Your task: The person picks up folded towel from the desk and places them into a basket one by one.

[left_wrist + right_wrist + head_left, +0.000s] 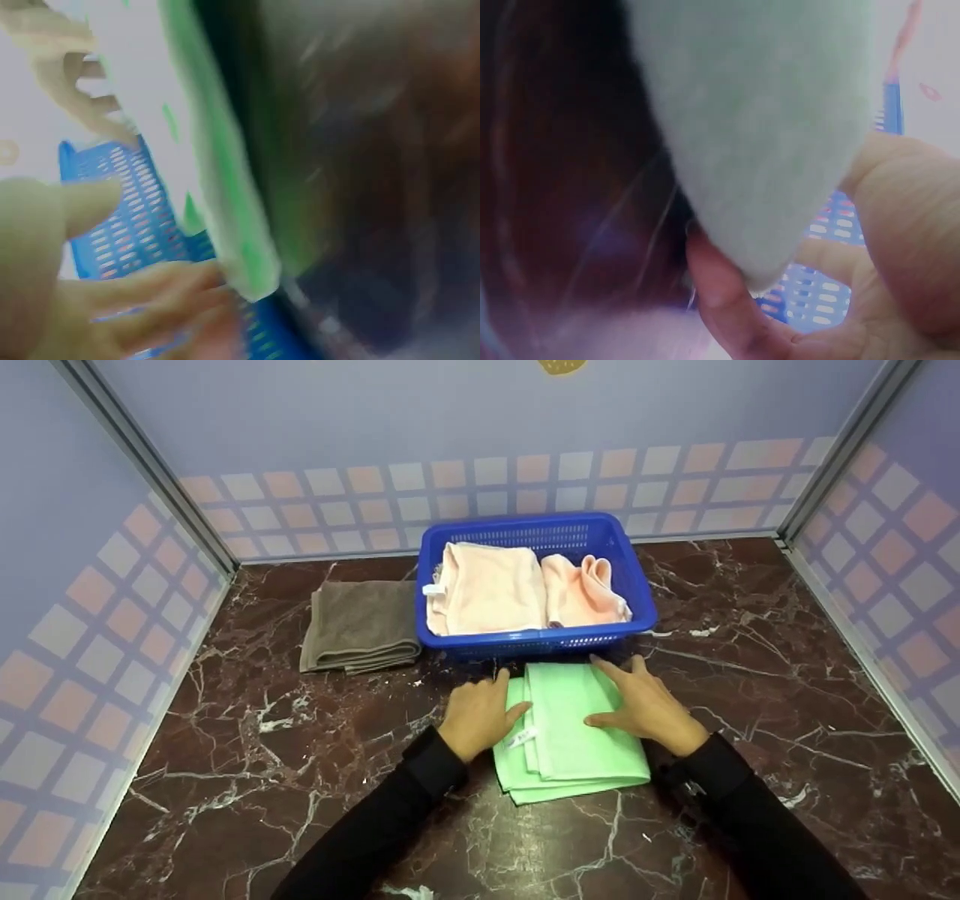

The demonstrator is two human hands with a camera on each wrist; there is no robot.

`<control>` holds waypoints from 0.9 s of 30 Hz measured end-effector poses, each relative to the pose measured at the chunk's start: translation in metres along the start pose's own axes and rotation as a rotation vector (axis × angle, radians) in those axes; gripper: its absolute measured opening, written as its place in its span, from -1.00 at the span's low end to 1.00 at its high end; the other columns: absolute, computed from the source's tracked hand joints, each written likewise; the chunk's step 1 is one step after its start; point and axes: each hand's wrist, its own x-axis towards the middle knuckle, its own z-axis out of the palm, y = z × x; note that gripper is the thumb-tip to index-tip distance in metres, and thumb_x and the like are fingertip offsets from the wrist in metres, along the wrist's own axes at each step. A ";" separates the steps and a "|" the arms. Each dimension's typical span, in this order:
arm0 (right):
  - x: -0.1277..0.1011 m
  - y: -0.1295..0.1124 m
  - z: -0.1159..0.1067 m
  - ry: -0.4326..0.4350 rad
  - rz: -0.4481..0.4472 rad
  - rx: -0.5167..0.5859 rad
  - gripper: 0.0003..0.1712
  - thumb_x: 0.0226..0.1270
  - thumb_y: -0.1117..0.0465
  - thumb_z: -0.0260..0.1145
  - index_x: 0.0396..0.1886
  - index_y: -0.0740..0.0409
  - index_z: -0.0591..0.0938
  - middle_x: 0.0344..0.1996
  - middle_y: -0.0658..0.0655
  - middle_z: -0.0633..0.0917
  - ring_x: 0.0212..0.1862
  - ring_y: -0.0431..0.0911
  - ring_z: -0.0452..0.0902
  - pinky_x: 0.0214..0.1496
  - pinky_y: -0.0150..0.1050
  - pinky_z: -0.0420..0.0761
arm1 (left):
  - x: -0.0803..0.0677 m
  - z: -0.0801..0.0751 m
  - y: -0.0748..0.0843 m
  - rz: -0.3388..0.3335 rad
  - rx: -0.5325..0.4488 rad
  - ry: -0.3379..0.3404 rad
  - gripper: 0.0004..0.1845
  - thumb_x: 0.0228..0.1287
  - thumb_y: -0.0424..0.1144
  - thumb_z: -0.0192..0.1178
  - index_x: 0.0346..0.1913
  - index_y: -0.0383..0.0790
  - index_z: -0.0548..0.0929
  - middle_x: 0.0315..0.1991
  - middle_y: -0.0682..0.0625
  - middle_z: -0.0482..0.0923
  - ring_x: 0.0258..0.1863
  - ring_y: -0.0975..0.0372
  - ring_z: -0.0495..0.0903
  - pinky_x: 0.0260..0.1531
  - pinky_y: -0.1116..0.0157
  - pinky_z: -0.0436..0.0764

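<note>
A folded pale green towel [577, 727] with a white tag lies flat in front of the basket. My left hand [480, 716] is at its left edge, thumb over the cloth; the left wrist view, blurred, shows straight fingers [165, 300] touching its corner and the thumb spread away. At the right side my right hand [649, 709] lays its thumb on the cloth, its fingers reaching toward the far edge. In the right wrist view a fingertip [716, 274] touches the towel's edge, with a gap between thumb and fingers.
A blue plastic basket [536, 639] holding folded peach towels [491, 589] stands behind the green towel. Left of the basket lies a folded brown towel [367, 622]. The dark marble tabletop [247, 810] is bounded by tile-patterned panels [450, 435] at the back and sides.
</note>
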 end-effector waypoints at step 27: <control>-0.011 -0.054 -0.056 0.289 -0.258 0.156 -0.24 0.05 0.45 0.57 0.34 0.15 0.62 0.01 0.34 0.55 -0.02 0.14 0.55 0.05 0.06 0.67 | 0.013 -0.044 0.043 0.207 -0.513 0.099 -0.58 0.31 -0.46 0.18 0.23 -0.20 0.59 0.04 -0.18 0.44 -0.50 0.29 0.45 -0.59 0.47 0.52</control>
